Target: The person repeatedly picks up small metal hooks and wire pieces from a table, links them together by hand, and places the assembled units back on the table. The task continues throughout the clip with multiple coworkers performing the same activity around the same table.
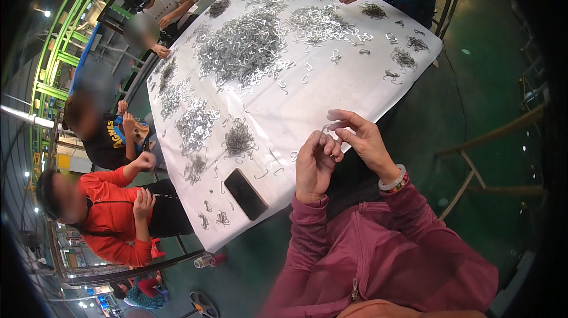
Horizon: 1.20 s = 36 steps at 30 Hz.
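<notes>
Left hand [316,161]: was curled, fingertips bunched close to the other hand's; the gap between them looked narrow.
Right hand [364,137]: reached across with its fingers partly extended, thumb near the fingertips.
Small metal piece [326,130]: seemed to sit where the 2 hands met, over the table's near edge; which hand bore it, I could not tell.
Good handling: probably called for a light fingertip pinch, 1 hand steadying while the other turned the piece, since thin wire could slip or snag.
Look of the piece: thin and greyish, too small and blurred to show its exact bend.
Loose hooks [278,171]: lay left of the hands, silvery and curved.
Small heap [238,139]: was darker and tangled, just beyond the phone [245,194].
Main pile [242,46]: spread farther off, glinting on the white cover [319,99].
</notes>
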### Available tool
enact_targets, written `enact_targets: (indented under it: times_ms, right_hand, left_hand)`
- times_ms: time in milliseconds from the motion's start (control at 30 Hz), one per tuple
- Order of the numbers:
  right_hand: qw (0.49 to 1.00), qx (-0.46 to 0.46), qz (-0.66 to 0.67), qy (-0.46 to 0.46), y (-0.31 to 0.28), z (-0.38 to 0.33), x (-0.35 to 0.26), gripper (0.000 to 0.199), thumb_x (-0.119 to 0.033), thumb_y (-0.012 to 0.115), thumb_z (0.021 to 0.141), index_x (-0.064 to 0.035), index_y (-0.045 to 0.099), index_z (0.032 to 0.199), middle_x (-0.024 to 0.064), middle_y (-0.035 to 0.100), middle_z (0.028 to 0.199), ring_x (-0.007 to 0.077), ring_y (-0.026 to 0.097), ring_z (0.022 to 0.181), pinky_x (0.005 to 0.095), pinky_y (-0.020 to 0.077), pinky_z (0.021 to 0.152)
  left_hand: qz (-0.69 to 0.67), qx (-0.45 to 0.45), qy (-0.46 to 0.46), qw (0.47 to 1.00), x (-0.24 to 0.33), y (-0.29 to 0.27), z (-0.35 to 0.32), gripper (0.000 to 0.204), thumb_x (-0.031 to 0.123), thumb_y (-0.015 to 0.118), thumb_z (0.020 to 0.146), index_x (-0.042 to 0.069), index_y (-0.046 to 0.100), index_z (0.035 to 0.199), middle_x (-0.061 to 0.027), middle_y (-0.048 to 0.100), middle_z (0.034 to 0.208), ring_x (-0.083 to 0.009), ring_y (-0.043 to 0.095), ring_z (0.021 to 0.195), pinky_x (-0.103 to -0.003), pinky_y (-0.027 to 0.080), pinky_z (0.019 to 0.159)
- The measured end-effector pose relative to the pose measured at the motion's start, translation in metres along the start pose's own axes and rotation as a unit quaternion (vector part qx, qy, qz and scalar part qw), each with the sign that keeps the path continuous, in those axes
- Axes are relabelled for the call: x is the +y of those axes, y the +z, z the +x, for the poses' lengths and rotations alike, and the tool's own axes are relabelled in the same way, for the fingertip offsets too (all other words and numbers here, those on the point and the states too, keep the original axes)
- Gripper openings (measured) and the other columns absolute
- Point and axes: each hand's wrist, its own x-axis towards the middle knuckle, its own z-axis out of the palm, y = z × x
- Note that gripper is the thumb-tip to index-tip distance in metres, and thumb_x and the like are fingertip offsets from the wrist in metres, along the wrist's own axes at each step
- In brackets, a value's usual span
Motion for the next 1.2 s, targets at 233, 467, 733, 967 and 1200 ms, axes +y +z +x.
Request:
enact_targets:
  times_ms: [233, 467, 733, 967, 1200]
  right_hand:
    - [0.987, 0.006, -0.104, -0.121, -0.006, 0.003, -0.006, 0.013, 0.006, 0.066, 0.083, -0.0005, 0.069, 0.094, 0.0052, 0.066, 0.085, 0.0112, 0.060, 0.072, 0.0240, 0.0492, 0.065]
    - [0.843, -0.126, -0.386, -0.352, -0.026, 0.013, -0.045, 0.029, 0.016, 0.059, 0.069, -0.0006, 0.064, 0.092, 0.0099, 0.062, 0.085, 0.0269, 0.062, 0.079, 0.0337, 0.0505, 0.065]
    - [0.811, -0.224, -0.451, -0.299, -0.038, 0.005, -0.080, 0.020, 0.008, 0.062, 0.076, -0.0010, 0.059, 0.093, 0.0094, 0.061, 0.086, 0.0270, 0.061, 0.080, 0.0343, 0.0494, 0.067]
    - [0.898, -0.203, -0.327, -0.215, -0.040, 0.001, -0.067, 0.018, 0.005, 0.069, 0.077, -0.0010, 0.064, 0.093, 0.0088, 0.065, 0.085, 0.0211, 0.065, 0.075, 0.0304, 0.0514, 0.066]
    - [0.907, -0.206, -0.292, -0.221, -0.043, 0.004, -0.069, 0.017, 0.005, 0.073, 0.073, -0.0025, 0.067, 0.086, 0.0060, 0.065, 0.080, 0.0172, 0.064, 0.071, 0.0270, 0.0499, 0.061]
  left_hand:
    - [-0.160, -0.056, -0.092, 0.981, 0.003, -0.007, -0.002, 0.025, 0.020, 0.042, 0.098, 0.010, 0.048, 0.077, 0.0027, 0.039, 0.062, -0.0105, 0.039, 0.060, -0.024, 0.035, 0.054]
    - [-0.277, -0.058, -0.178, 0.942, -0.002, -0.010, -0.001, 0.027, 0.020, 0.043, 0.097, 0.009, 0.047, 0.073, 0.0029, 0.038, 0.059, -0.0095, 0.038, 0.056, -0.024, 0.034, 0.051]
    - [0.121, 0.001, -0.082, 0.989, -0.007, 0.014, -0.014, 0.028, 0.027, 0.051, 0.095, 0.010, 0.046, 0.073, -0.0006, 0.042, 0.061, -0.0131, 0.045, 0.058, -0.027, 0.037, 0.054]
    - [0.227, -0.045, -0.048, 0.972, -0.004, 0.016, -0.020, 0.025, 0.026, 0.056, 0.096, 0.003, 0.060, 0.088, -0.0061, 0.060, 0.079, -0.0138, 0.059, 0.076, -0.026, 0.048, 0.067]
    - [0.239, -0.021, -0.062, 0.969, -0.003, 0.003, -0.024, 0.019, 0.015, 0.065, 0.091, -0.003, 0.067, 0.096, -0.0086, 0.065, 0.089, -0.0136, 0.061, 0.076, -0.025, 0.050, 0.067]
